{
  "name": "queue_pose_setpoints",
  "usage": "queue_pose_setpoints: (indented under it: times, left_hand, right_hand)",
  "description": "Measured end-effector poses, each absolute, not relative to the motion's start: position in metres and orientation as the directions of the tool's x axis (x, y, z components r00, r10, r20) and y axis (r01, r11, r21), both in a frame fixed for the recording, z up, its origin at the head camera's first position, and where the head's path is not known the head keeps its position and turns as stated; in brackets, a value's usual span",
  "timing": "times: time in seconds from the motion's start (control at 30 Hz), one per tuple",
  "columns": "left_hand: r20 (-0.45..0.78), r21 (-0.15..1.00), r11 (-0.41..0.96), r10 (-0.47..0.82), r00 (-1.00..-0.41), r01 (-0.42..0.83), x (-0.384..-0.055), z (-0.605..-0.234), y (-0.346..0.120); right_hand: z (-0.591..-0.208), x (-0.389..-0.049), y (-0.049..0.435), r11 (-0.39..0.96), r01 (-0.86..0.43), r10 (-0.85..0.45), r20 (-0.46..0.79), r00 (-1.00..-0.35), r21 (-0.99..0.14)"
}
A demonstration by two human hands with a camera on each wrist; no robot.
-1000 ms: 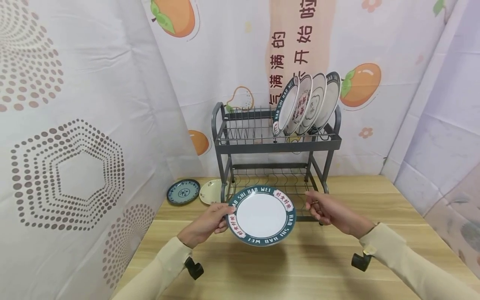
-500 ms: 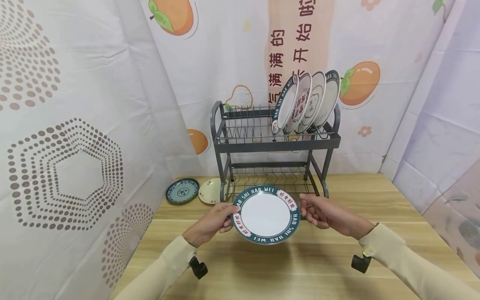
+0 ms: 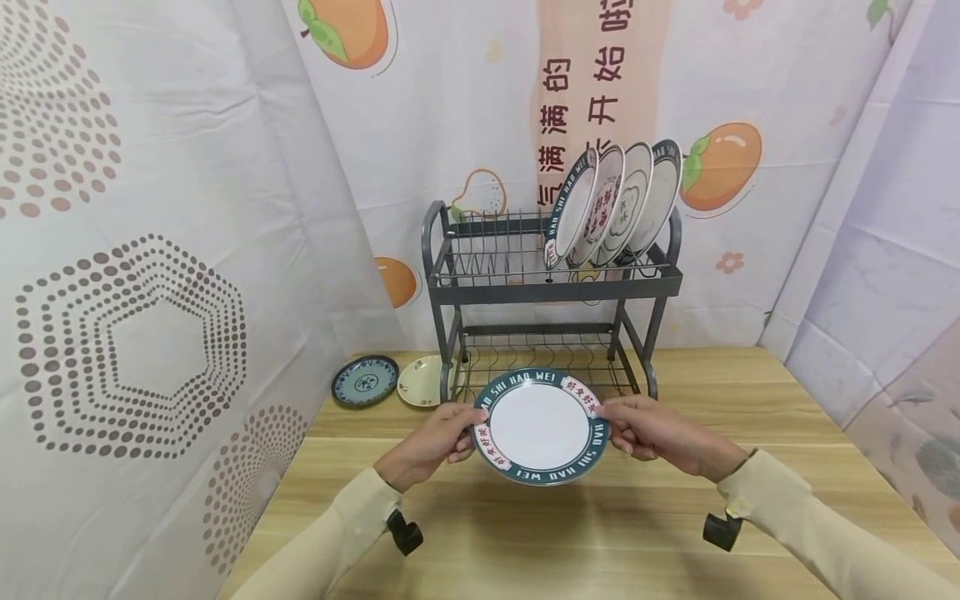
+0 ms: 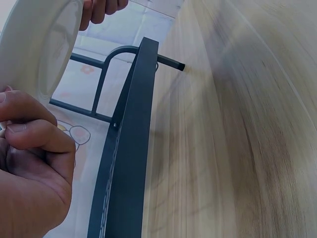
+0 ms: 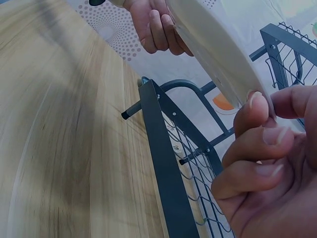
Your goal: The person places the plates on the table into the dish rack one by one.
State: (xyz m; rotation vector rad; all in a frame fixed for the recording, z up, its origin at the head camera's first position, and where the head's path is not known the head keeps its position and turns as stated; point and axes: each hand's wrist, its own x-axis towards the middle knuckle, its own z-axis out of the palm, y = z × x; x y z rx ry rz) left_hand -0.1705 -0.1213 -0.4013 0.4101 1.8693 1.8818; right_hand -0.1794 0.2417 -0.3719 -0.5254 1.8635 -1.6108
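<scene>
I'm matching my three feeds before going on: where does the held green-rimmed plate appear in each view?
Head: plate below centre, printed face showing, its edges held by the left hand and right hand.
Left wrist: plate in the top left corner, pale underside showing, cut off by the frame.
Right wrist: plate at the top, right of centre, underside showing.
Shared landmark: the dark rack, visible in all three.

plate point(image 3: 540, 425) shifted rightward, right fingers point(image 5: 243, 181) now pinching it
</scene>
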Motion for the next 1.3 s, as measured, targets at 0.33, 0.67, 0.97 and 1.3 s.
queue_pose_setpoints:
  times: [0.33, 0.67, 0.97, 1.3]
  left_hand:
    - [-0.118, 0.992, 0.027, 0.516, -0.849, -0.122, -0.169, -0.401, -0.114]
    - [-0.152, 0.988, 0.073, 0.524, -0.838, -0.134, -0.177, -0.399, -0.115]
    - [-0.074, 0.995, -0.027, 0.403, -0.912, -0.092, -0.198, -0.387, -0.132]
    - [0.013, 0.980, -0.192, 0.290, -0.957, -0.045, -0.230, -0.350, -0.155]
  right_hand:
    - [-0.378, -0.179, 0.246, 0.159, 0.071, -0.668, -0.161, -0.726, -0.985]
    - [-0.380, -0.178, 0.252, 0.066, 0.047, -0.652, -0.078, -0.754, -0.997]
    - [-0.380, -0.175, 0.261, 0.070, 0.046, -0.576, -0.078, -0.814, -0.997]
    - [-0.373, -0.171, 0.267, 0.091, 0.034, -0.543, -0.078, -0.836, -0.995]
